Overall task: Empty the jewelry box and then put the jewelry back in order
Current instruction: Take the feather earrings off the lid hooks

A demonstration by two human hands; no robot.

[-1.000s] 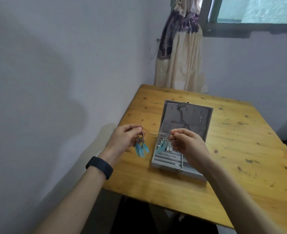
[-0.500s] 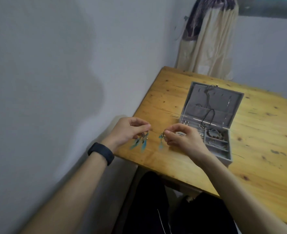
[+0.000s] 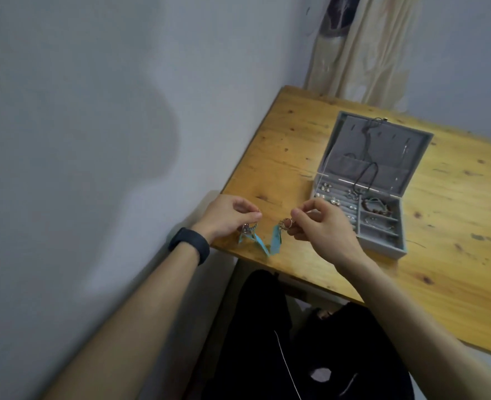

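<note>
Left hand (image 3: 230, 216) pinches one blue feather earring (image 3: 253, 238), right hand (image 3: 322, 226) pinches its twin (image 3: 276, 241), low centre at the desk (image 3: 455, 255) edge. Jewelry box (image 3: 382, 245) open at centre right, mostly full. Best: lower both flat, feathers apart, beside the box.

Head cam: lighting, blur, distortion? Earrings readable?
Head view: dim flat light, no glare, broad soft shadow on the wall. Head view: slightly soft; the left earring in the left hand and right earring in the right hand read as blue feathers, rings smeared. Head view: wide-angle bending skews the table; jewelry box contents lose fine detail.
</note>
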